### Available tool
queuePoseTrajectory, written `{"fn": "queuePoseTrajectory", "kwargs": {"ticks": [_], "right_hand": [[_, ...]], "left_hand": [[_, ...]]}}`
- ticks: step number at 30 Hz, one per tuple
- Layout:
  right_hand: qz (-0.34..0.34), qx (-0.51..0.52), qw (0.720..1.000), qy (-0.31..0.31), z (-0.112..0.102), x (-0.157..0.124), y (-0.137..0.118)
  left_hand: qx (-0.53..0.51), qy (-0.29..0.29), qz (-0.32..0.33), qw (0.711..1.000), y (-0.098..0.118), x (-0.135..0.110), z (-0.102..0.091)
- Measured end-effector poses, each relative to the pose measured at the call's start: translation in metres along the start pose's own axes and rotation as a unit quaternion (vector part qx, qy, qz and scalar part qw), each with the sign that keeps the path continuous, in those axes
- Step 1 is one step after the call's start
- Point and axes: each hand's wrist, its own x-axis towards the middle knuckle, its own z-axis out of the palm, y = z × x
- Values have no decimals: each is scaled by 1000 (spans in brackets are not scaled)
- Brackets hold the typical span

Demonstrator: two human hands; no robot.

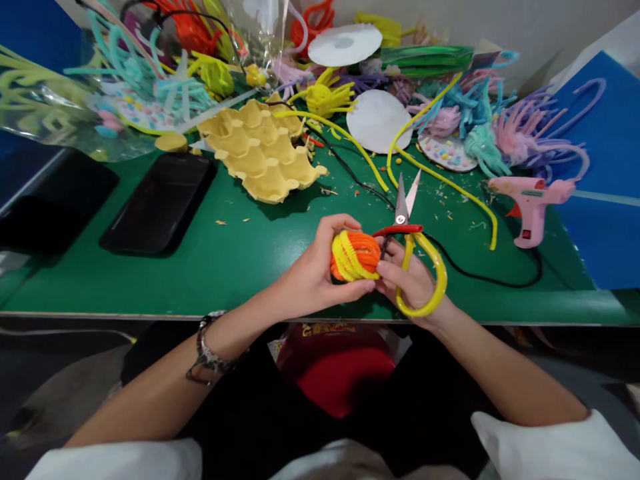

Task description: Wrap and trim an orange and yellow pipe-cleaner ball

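In the head view an egg-shaped ball of orange and yellow pipe cleaners (pixel 355 257) is held just above the table's front edge. My left hand (pixel 320 270) wraps around its left side, thumb below and fingers behind. With its thumb and fingertips, my right hand (pixel 413 283) touches the ball's right end. That same hand carries scissors (pixel 423 310), one handle yellow and the other red, blades parted and pointing away from me. The yellow loop lies across the hand; how the fingers sit in the handles is partly hidden.
A yellow egg-carton piece (pixel 265 153), a black phone (pixel 160 203) and a pink glue gun (pixel 533 200) with a black cord lie on the green table (pixel 280 240). Loose yellow pipe cleaners (pixel 450 177), white discs (pixel 379 120) and colourful pipe-cleaner bundles (pixel 530 127) crowd the back.
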Motion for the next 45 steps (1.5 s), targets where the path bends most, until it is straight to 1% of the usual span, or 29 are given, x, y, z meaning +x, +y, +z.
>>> {"fn": "queuePoseTrajectory", "kwargs": {"ticks": [3,4,5,6,9,11,14,17,22,27,30,33,35,38,42,45], "right_hand": [[5,27,999,21,-2,0,-4],[0,36,999,35,-3,1,-6],[-6,44,998,49,-5,2,-8],[-14,53,997,63,-7,3,-10],[-20,71,994,84,-11,5,-14],[-14,68,995,74,-12,5,-14],[-8,56,997,51,-11,4,-14],[-13,56,997,60,-10,4,-14],[-18,66,995,79,-10,5,-16],[-16,63,995,80,-10,4,-16],[-19,62,995,77,-10,4,-16],[-29,51,996,64,-12,5,-15],[-42,29,997,51,-14,5,-14],[-91,-40,994,33,-16,5,-11],[-168,-138,976,9,-17,3,-4],[-180,-187,966,21,-17,0,0]], "left_hand": [[68,78,-7,995,0,3,-3],[102,97,-7,990,0,5,-5],[135,103,-6,985,0,6,-7],[166,98,-4,981,1,7,-10],[242,44,-6,969,1,7,-15],[269,14,-18,963,-1,6,-15],[300,-10,-24,954,-2,6,-15],[330,-23,-18,944,-2,7,-15],[325,-23,-37,945,0,8,-18],[317,-71,-54,944,0,6,-21],[328,-96,-41,939,-1,5,-21],[329,-88,-14,940,-2,6,-21],[314,-79,18,946,-2,6,-20],[304,-71,54,948,-2,5,-20],[274,-66,62,958,-1,4,-19],[210,-68,90,971,2,4,-19]]}}
